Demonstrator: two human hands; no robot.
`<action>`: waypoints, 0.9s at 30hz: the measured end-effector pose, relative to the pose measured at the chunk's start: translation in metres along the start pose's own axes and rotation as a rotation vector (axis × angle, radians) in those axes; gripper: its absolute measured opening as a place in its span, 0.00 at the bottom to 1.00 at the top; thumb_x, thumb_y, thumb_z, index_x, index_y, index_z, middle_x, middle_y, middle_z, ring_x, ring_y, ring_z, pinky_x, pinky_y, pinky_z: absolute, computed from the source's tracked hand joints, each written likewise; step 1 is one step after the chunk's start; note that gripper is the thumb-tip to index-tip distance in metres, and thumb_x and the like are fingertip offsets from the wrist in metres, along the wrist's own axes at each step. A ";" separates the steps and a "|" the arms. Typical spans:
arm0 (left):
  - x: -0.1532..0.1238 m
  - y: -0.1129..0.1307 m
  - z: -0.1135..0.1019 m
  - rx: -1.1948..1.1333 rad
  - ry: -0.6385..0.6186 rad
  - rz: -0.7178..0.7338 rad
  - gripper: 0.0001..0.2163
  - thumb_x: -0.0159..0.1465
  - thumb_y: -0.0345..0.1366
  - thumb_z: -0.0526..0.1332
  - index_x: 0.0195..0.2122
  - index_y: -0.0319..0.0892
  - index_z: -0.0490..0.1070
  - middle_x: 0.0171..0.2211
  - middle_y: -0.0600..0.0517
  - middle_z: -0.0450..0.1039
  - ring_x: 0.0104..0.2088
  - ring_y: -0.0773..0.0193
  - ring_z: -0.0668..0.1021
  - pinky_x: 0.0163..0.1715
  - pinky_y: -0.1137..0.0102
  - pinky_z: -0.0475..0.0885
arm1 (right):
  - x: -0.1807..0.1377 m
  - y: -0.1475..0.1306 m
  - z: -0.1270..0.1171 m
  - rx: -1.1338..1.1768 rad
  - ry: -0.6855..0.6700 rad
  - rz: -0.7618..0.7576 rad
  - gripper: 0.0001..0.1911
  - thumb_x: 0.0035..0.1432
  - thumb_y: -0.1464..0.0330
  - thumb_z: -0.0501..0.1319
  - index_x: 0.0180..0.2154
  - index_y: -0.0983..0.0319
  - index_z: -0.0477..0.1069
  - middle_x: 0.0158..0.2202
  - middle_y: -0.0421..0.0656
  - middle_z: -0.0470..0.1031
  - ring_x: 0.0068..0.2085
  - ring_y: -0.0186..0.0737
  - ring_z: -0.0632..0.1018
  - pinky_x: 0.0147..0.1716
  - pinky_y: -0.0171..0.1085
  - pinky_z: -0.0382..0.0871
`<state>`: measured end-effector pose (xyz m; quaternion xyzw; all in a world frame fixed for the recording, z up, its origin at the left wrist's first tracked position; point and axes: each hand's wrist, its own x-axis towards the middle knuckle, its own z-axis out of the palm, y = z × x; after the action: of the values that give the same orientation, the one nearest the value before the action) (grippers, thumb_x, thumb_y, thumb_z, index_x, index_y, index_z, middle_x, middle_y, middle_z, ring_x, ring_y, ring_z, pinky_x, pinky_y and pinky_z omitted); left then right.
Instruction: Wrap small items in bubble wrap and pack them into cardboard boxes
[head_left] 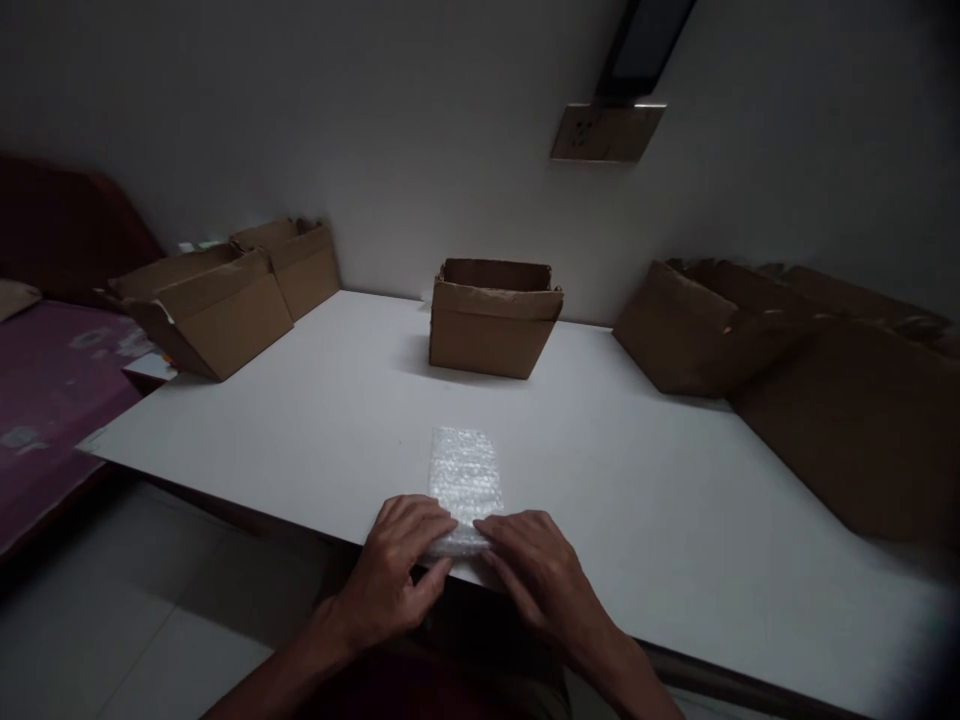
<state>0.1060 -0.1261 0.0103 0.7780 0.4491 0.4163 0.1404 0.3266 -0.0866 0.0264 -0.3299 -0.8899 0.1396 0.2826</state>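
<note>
A strip of clear bubble wrap lies flat on the white table, with its near end rolled or folded over close to the front edge. My left hand grips the left side of that near end, fingers on top and thumb in front. On the right side, my right hand holds the same folded end in a like manner. Between the two hands a short stretch of the fold shows. Whether anything is inside the fold, I cannot tell.
An open cardboard box stands at the back middle of the white table. More open boxes stand at the left and at the right. A wall socket is behind. A bed with a purple sheet is at far left.
</note>
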 end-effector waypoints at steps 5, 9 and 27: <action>0.004 -0.003 -0.001 -0.036 0.010 -0.247 0.13 0.65 0.31 0.58 0.50 0.42 0.72 0.43 0.46 0.79 0.42 0.57 0.79 0.43 0.61 0.75 | -0.006 0.006 -0.001 -0.026 0.105 0.098 0.15 0.66 0.69 0.58 0.54 0.58 0.69 0.49 0.48 0.78 0.47 0.44 0.78 0.44 0.45 0.74; 0.018 -0.013 0.009 0.032 0.042 -0.250 0.12 0.65 0.31 0.58 0.49 0.40 0.72 0.43 0.45 0.78 0.44 0.55 0.78 0.45 0.58 0.74 | -0.001 0.008 0.001 -0.238 0.142 -0.040 0.19 0.62 0.69 0.61 0.54 0.61 0.68 0.56 0.53 0.72 0.53 0.53 0.74 0.47 0.52 0.70; 0.013 -0.014 0.002 0.053 0.048 -0.259 0.13 0.64 0.32 0.58 0.49 0.42 0.73 0.41 0.46 0.78 0.42 0.55 0.78 0.45 0.58 0.74 | 0.008 0.001 0.003 -0.195 0.124 0.005 0.19 0.63 0.66 0.60 0.56 0.59 0.68 0.54 0.53 0.74 0.50 0.52 0.76 0.46 0.51 0.70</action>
<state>0.1021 -0.1071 0.0078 0.7068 0.5598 0.4013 0.1614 0.3199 -0.0811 0.0267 -0.3658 -0.8793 0.0326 0.3032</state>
